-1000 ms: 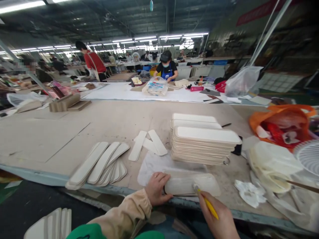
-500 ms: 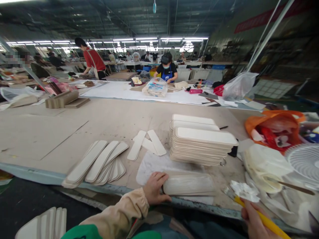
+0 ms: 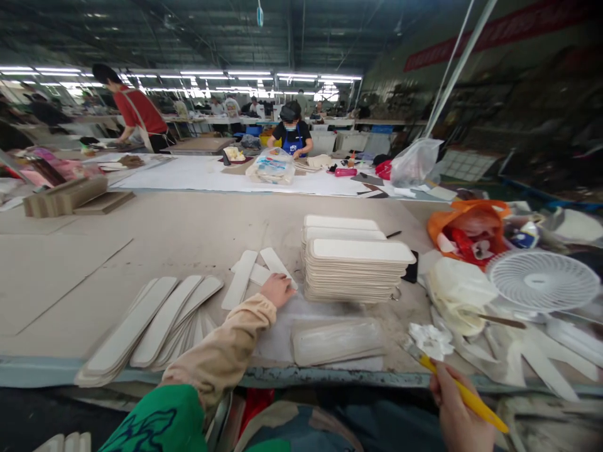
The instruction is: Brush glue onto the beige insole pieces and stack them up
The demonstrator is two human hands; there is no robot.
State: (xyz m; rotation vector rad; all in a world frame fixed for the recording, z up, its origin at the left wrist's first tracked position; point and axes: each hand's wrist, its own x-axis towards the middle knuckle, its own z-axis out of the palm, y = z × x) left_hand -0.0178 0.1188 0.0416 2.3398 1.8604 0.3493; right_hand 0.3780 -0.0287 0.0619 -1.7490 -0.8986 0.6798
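Note:
My left hand [image 3: 277, 290] reaches over the near end of a white strip [image 3: 272, 258], a long rounded panel, its fingers closed on that end. This strip and another white strip [image 3: 239, 280] lie across a third. My right hand [image 3: 459, 408] grips a brush [image 3: 464, 394] by its yellow handle; the bristle end points at crumpled white material [image 3: 431, 341]. In front of me, near the table edge, lies a glossy, wet-looking panel [image 3: 338, 341] on a pale sheet. Behind it rises a tall stack of white-topped panels [image 3: 360, 270].
Fanned panels [image 3: 153, 326] overlap the table's front edge at left. To the right are a white fan [image 3: 541, 281], an orange bag [image 3: 466, 229] and a cloudy plastic bag [image 3: 461, 292]. A co-worker [image 3: 292, 132] sits at the opposite table; another person [image 3: 139, 113] stands at left.
My left hand has left the glossy panel and moved forward to the crossed strips. My right hand still holds the brush near the white material. The view has shifted right.

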